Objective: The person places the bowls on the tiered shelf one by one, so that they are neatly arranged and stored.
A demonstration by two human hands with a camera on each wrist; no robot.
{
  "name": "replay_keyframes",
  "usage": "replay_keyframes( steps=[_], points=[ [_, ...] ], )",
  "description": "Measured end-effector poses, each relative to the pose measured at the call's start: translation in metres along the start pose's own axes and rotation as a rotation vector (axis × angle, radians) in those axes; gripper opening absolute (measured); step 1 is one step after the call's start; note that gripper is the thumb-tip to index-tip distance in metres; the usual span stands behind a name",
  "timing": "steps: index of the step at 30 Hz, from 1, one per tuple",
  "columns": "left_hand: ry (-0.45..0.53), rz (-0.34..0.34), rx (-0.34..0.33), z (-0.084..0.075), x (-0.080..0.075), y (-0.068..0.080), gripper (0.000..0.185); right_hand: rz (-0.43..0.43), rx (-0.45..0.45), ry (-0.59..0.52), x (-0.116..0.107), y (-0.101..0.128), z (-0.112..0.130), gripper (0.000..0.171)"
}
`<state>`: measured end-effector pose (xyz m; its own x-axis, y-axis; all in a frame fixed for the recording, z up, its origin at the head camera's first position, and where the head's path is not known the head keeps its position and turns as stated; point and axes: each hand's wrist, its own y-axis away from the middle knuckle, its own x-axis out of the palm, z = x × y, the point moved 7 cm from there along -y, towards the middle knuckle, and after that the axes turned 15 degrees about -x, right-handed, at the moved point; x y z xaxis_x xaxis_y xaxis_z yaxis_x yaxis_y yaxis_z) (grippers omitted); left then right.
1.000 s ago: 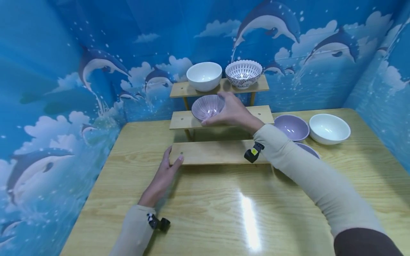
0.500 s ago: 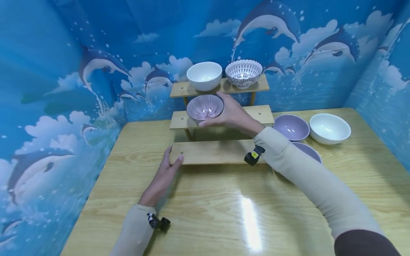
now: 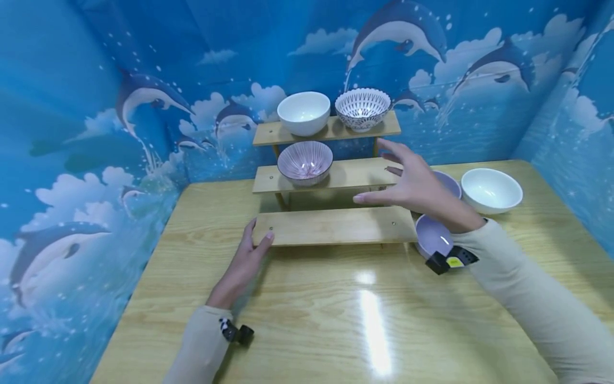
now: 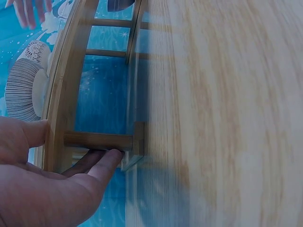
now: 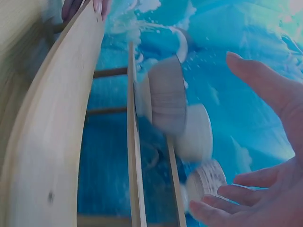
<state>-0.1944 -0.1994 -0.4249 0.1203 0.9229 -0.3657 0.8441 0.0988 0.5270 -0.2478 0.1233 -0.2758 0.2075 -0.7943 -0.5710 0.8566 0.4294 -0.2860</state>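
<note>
A purple-striped bowl point(image 3: 305, 163) stands on the left part of the middle tier of a three-tier wooden shelf point(image 3: 331, 226). My right hand point(image 3: 412, 184) is apart from it to the right, thumb and fingers spread with nothing between them. In the right wrist view the same striped bowl point(image 5: 166, 94) sits beyond the spread fingers. My left hand point(image 3: 247, 258) grips the left end of the lowest board, thumb on top. The left wrist view shows its fingers point(image 4: 102, 172) curled beneath the board beside a leg. On the top tier stand a white bowl point(image 3: 304, 114) and a dark-patterned bowl point(image 3: 363, 109).
Right of the shelf, a white bowl point(image 3: 492, 191) stands on the wooden table point(image 3: 307, 320). Two purple bowls, a nearer one point(image 3: 431, 237) and a farther one point(image 3: 448, 184), are partly hidden by my right hand and wrist. A dolphin-print backdrop point(image 3: 216, 32) surrounds the table.
The striped bowl shifted slightly left on the middle tier. My right hand let go of it and moved right, fingers spread. My left hand stays on the lowest board.
</note>
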Motion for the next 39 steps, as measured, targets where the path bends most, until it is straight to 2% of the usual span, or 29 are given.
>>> replay_keyframes(
  steps=[5,8,13,17,23,28,32,39],
  points=[
    [-0.002,0.000,0.002,0.001,-0.001,0.000,0.081,-0.036,0.053,0.090,-0.024,0.040,-0.015,0.109],
    [-0.003,-0.002,0.001,0.001,-0.001,0.000,0.080,-0.070,0.081,0.109,-0.034,0.064,-0.028,0.110],
    [-0.010,-0.011,-0.009,0.000,0.000,0.000,0.080,-0.106,0.122,0.106,-0.044,0.101,-0.053,0.115],
    [-0.016,-0.018,-0.018,0.001,0.000,0.000,0.080,-0.135,0.122,0.111,-0.043,0.121,-0.074,0.119],
    [-0.019,-0.015,-0.011,0.001,0.001,0.000,0.081,-0.181,0.099,0.140,-0.037,0.140,-0.096,0.122],
    [-0.019,-0.016,-0.012,0.001,0.001,0.000,0.081,-0.172,0.161,0.207,-0.029,0.151,-0.109,0.129],
    [-0.020,-0.023,-0.023,0.001,0.001,-0.001,0.082,-0.157,0.211,0.218,-0.023,0.156,-0.116,0.131],
    [-0.021,-0.030,-0.024,0.000,0.001,-0.002,0.082,-0.193,0.208,0.234,-0.022,0.159,-0.120,0.129]
  ],
)
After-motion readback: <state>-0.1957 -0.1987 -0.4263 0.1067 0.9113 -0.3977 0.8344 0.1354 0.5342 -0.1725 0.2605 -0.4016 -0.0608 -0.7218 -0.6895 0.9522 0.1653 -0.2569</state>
